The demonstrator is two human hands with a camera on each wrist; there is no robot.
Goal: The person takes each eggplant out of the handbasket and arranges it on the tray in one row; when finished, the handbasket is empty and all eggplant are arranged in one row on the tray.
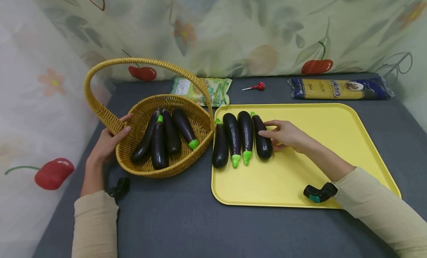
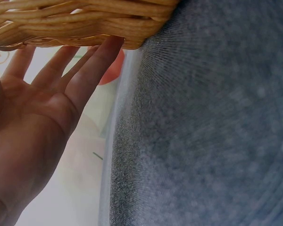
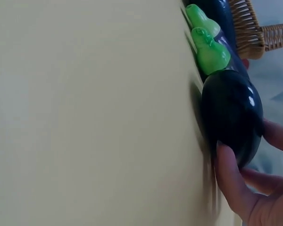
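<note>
My left hand (image 1: 106, 144) holds the wicker basket (image 1: 140, 172) at its left side, thumb at the base of the tall handle. In the left wrist view the fingers (image 2: 87, 77) reach up against the woven wall. Several dark eggplants (image 1: 159, 145) with green caps lie inside the basket. More eggplants (image 1: 232, 134) lie side by side along the left part of the yellow tray (image 1: 300, 184). My right hand (image 1: 289, 135) pinches the rightmost eggplant (image 1: 261, 137) between thumb and fingers; its rounded end (image 3: 231, 113) faces the right wrist camera, low over the tray.
Behind the basket lies a green-and-white food packet (image 1: 218, 89). A red lollipop (image 1: 260, 86) and a pack of spaghetti (image 1: 338, 89) lie behind the tray. Patterned curtain (image 1: 230, 35) borders the grey tabletop (image 1: 173, 217) at the back and left. The basket's right rim stands close to the tray's left edge.
</note>
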